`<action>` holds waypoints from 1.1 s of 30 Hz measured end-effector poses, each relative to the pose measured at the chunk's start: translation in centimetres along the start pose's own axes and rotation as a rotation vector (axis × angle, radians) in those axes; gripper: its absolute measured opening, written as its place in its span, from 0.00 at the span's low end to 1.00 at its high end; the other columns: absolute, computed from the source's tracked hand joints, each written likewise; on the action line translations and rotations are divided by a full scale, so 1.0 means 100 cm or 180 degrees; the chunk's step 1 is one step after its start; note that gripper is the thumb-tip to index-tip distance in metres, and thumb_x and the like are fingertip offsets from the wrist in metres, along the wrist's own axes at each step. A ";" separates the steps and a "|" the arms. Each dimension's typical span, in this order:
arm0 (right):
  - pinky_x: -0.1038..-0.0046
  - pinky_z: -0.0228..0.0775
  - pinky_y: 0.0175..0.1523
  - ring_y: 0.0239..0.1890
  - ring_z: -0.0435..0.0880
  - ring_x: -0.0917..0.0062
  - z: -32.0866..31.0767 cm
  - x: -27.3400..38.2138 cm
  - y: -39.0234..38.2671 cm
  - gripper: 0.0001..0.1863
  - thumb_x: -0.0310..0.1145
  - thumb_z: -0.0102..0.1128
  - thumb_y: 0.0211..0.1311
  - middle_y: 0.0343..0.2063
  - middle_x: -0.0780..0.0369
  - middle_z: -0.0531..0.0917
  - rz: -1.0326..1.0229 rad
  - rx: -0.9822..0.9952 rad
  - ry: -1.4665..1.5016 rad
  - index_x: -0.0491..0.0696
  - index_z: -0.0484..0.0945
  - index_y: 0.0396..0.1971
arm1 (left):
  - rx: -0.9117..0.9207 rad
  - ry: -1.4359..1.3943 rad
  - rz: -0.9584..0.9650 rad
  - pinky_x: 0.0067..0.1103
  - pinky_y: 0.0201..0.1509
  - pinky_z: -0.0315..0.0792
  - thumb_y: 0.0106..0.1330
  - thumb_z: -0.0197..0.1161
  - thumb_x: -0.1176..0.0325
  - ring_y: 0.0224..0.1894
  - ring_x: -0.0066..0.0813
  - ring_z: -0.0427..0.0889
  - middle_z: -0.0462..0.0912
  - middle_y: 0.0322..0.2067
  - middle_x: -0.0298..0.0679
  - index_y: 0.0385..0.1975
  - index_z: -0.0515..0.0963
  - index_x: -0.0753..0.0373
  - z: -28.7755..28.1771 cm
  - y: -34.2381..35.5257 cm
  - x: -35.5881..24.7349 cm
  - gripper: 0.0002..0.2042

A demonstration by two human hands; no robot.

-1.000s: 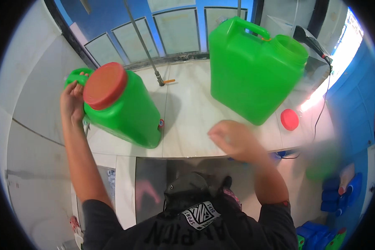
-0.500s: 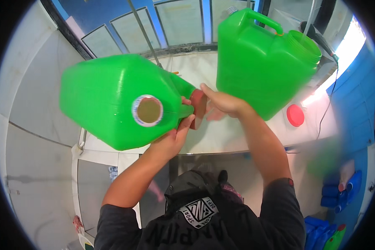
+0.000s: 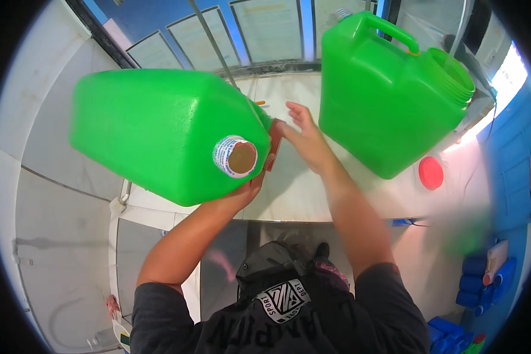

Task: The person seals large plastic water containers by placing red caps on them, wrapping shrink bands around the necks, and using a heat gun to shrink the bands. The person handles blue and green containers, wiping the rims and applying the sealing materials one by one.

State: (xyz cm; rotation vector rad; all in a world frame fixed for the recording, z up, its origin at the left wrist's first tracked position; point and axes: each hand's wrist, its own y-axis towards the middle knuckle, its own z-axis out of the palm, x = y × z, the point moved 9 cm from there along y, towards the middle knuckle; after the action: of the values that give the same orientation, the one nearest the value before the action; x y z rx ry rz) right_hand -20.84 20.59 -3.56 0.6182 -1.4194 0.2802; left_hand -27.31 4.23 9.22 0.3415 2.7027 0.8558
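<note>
A large green plastic jerrycan (image 3: 153, 130) lies tipped on its side, its big red screw cap (image 3: 274, 144) toward the right. Its smaller spout (image 3: 242, 158), wrapped in a printed paper-like band, points at me. My left hand (image 3: 252, 187) grips the can from below near the capped neck, most of its fingers hidden behind the can. My right hand (image 3: 305, 141) is beside the cap, fingers stretched apart, with the thumb side at the cap's edge; it grasps nothing. A second green jerrycan (image 3: 383, 100) stands upright at the right, its wide mouth uncapped and a pale tube in it.
A loose red cap (image 3: 430, 173) rests on the white counter (image 3: 289, 206) near the second can. A thin metal rod (image 3: 212, 41) rises behind the tipped can. Blue containers (image 3: 484, 277) are stacked on the floor at the lower right. Windows with framed panes line the back.
The tipped can has turned, bringing its small spout to the right and flatter to the left. My right hand has shifted slightly and its fingers have spread beside the red cap.
</note>
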 end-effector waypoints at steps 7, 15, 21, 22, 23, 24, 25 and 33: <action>0.60 0.79 0.54 0.62 0.72 0.63 0.009 -0.054 -0.004 0.54 0.42 0.78 0.54 0.64 0.53 0.66 0.0938 -0.0070 0.0824 0.52 0.49 0.74 | 0.0135 -0.0219 -0.0774 0.34 0.46 0.76 0.64 0.68 0.72 0.42 0.42 0.82 0.83 0.42 0.43 0.48 0.80 0.61 0.041 -0.010 0.098 0.13; 0.62 0.63 0.71 0.65 0.70 0.66 -0.070 -0.048 -0.031 0.59 0.40 0.76 0.52 0.66 0.53 0.65 0.0086 -0.0305 -0.1443 0.45 0.45 0.78 | -0.0044 0.0759 -0.0285 0.34 0.45 0.78 0.61 0.70 0.75 0.42 0.45 0.83 0.83 0.41 0.46 0.46 0.81 0.63 0.001 -0.016 0.227 0.13; 0.62 0.60 0.72 0.69 0.66 0.68 -0.065 -0.071 -0.036 0.41 0.44 0.64 0.67 0.68 0.57 0.66 0.1212 -0.0312 0.2212 0.42 0.57 0.73 | 0.0452 0.1368 -0.0355 0.33 0.56 0.75 0.64 0.67 0.73 0.50 0.49 0.80 0.81 0.47 0.52 0.55 0.77 0.64 -0.026 0.019 0.196 0.18; 0.63 0.60 0.72 0.68 0.68 0.70 -0.061 -0.071 -0.034 0.38 0.43 0.62 0.69 0.67 0.58 0.68 0.1292 -0.0331 0.2922 0.43 0.59 0.72 | -0.0051 0.1004 -0.0080 0.33 0.52 0.76 0.65 0.67 0.71 0.45 0.47 0.82 0.82 0.45 0.50 0.52 0.77 0.66 -0.046 0.031 0.180 0.16; 0.63 0.61 0.71 0.67 0.69 0.71 -0.060 -0.069 -0.032 0.36 0.44 0.61 0.70 0.65 0.58 0.70 0.1307 -0.0250 0.2772 0.43 0.60 0.71 | -0.0516 0.0633 0.0076 0.33 0.48 0.77 0.66 0.67 0.70 0.41 0.44 0.83 0.83 0.42 0.49 0.49 0.77 0.68 -0.069 0.042 0.171 0.14; 0.64 0.61 0.71 0.66 0.70 0.73 -0.057 -0.068 -0.029 0.34 0.44 0.60 0.71 0.64 0.58 0.71 0.1320 -0.0164 0.2621 0.43 0.62 0.70 | -0.0817 0.0067 -0.0151 0.32 0.48 0.77 0.67 0.66 0.69 0.42 0.40 0.83 0.83 0.42 0.47 0.49 0.76 0.68 -0.090 0.053 0.178 0.14; 0.64 0.62 0.70 0.66 0.71 0.74 -0.055 -0.068 -0.026 0.32 0.45 0.59 0.72 0.63 0.59 0.73 0.1314 -0.0112 0.2473 0.44 0.63 0.69 | -0.1079 -0.0575 -0.0386 0.30 0.48 0.77 0.68 0.65 0.69 0.42 0.35 0.83 0.83 0.43 0.44 0.49 0.75 0.69 -0.111 0.063 0.188 0.14; 0.70 0.73 0.52 0.47 0.78 0.77 -0.024 -0.073 0.023 0.28 0.43 0.57 0.74 0.49 0.63 0.79 0.0920 0.0195 0.0087 0.46 0.65 0.68 | -0.0994 -0.2770 -0.2827 0.26 0.41 0.78 0.72 0.52 0.56 0.32 0.32 0.82 0.82 0.32 0.40 0.45 0.78 0.64 -0.141 0.063 0.251 0.17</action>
State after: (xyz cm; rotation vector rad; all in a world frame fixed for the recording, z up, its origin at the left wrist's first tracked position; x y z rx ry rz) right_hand -21.16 25.10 -10.18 0.4555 -1.4776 0.5604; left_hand -54.55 9.56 19.03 -0.4426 1.5973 0.6105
